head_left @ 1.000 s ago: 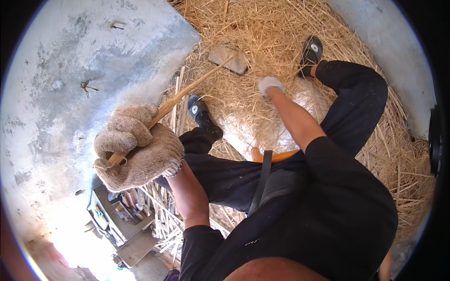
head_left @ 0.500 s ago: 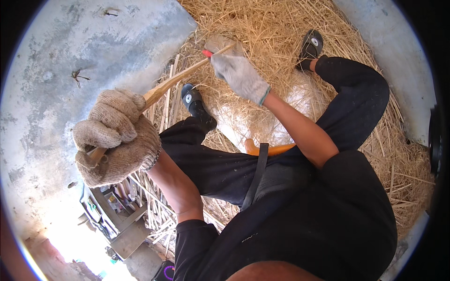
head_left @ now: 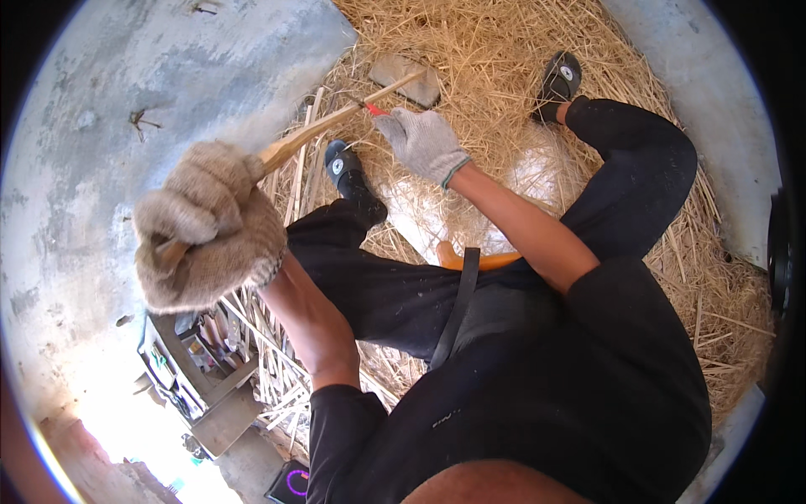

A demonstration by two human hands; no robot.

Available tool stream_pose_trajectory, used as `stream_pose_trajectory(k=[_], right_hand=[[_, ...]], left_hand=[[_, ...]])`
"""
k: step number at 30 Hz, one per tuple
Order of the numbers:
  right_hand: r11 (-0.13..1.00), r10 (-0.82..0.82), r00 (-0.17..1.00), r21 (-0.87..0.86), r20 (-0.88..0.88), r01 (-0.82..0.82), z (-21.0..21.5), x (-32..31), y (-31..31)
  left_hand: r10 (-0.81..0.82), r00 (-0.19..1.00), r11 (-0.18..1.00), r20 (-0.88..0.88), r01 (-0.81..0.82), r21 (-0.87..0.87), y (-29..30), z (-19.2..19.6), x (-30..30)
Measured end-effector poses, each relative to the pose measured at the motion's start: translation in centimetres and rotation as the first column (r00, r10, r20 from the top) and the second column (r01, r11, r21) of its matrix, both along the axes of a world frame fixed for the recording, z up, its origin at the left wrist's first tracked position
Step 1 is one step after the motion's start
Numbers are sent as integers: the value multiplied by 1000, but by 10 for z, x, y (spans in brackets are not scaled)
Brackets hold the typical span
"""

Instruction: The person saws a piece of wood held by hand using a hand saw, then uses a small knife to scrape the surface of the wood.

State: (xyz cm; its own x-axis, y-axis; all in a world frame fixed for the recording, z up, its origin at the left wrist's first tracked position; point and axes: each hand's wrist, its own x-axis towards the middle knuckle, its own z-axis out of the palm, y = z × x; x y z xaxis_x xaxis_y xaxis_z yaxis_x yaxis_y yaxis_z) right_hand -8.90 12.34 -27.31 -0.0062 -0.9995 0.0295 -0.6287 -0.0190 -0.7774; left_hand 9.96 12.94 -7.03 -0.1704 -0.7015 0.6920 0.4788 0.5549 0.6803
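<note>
left hand (head_left: 210, 227): gripping wooden stick (head_left: 321, 127) | right hand (head_left: 424, 144): gripping red-handled tool (head_left: 375, 110) | 2 dark shoes (head_left: 556, 86): round white emblems (head_left: 567, 73)

Our gloved left hand (head_left: 210, 223) wraps its fingers round a slanting wooden stick (head_left: 306, 134); our gloved right hand (head_left: 422, 145) holds a red-handled tool (head_left: 375, 110), its thin tip at the stick. A flat stone (head_left: 391, 69) lies amid the straw (head_left: 504, 50), near its edge along our blotchy blue-grey wall (head_left: 227, 67).

A cluttered wooden box (head_left: 227, 420) sits near the blotchy blue-grey wall (head_left: 75, 168)
</note>
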Motion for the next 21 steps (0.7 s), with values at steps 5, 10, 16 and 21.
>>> stream_pose_trajectory(k=[5,10,16,21], right_hand=[[956,-108,949,231,-297,182,-185,-126,3],[833,-225,965,487,-134,262,-94,-94,16],[999,-34,936,-9,351,39,9,-24,17],[989,12,954,-146,300,34,-5,-3,19]], left_hand=[[-88,987,991,-132,74,-108,-15,-12,-10],[82,992,992,-99,-91,-92,-6,2,-8],[-103,995,993,-11,102,-68,-11,3,-3],[-174,979,983,103,179,-44,-6,11,-11]])
